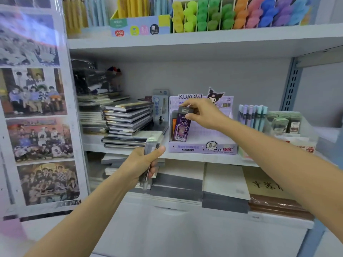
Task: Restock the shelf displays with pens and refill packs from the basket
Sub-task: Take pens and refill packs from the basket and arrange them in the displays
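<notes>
Refill pack point(181, 127) in the Kuromi box point(202, 147)
My right hand point(203, 114) pinches its top (left hand point(140, 162) fingers point(154, 168) grip more packs point(151, 145)).

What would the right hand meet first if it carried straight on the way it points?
The right hand, holding the purple refill pack, would probably meet the left wall of the lilac cardboard display box, though depth is unclear.

The bundle point(151, 145) gripped in the left hand point(142, 163) is blurred; the coloured pens point(241, 13) are cut off by the upper edge.
</notes>
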`<state>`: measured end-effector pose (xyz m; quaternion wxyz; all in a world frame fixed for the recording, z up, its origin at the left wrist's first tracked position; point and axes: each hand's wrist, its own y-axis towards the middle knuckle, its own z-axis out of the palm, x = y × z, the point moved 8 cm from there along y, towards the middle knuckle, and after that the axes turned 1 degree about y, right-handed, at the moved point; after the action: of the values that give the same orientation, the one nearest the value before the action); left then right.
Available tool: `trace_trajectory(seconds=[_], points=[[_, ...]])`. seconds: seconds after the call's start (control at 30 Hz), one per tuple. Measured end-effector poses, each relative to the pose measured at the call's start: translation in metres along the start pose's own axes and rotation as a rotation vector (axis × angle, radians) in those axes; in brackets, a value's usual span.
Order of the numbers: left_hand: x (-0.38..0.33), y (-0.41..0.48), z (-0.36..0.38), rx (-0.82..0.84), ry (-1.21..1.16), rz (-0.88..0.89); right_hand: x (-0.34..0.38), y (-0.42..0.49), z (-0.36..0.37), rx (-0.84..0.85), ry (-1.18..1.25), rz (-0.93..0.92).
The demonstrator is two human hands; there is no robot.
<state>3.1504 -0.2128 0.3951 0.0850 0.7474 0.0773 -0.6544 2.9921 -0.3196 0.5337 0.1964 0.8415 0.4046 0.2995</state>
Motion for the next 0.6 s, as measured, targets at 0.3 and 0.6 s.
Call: trace_trajectory(seconds=[0.3, 0.6], points=[[0.002, -0.008, 0.006, 0.020, -0.308, -0.120, 0.003, 0.001, 0.009, -0.105, -0.048, -0.070], [-0.014, -0.012, 0.018, 0.056, -0.212, 0.078, -0.004, -0.010, 0.015, -0.166, -0.035, -0.008]])
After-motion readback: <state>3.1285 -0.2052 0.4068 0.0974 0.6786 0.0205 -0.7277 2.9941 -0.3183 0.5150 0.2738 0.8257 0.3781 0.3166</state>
